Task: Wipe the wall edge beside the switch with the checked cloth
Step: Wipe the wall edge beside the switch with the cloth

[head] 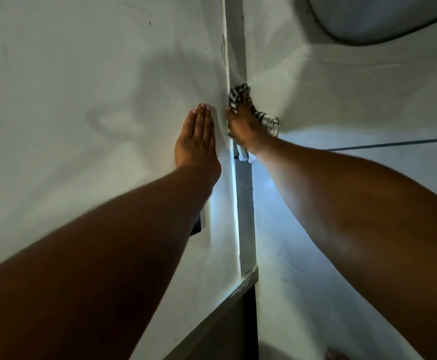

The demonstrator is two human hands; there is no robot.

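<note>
right hand (240, 126) closed around the checked cloth (238, 96), pressing it onto the wall edge (234, 61), likely to scrub the strip. cloth bunched, tail trailing lower right of the edge. left hand (198, 137) open, flat on the wall just left of the edge, apparently bracing. edge runs vertically; switch (198, 226) mostly hidden under the left forearm.

Two bare forearms are seen, entering from lower left and right of frame. No sleeves, rings or watch are visible; left hand (198, 136), right hand (243, 123).
</note>
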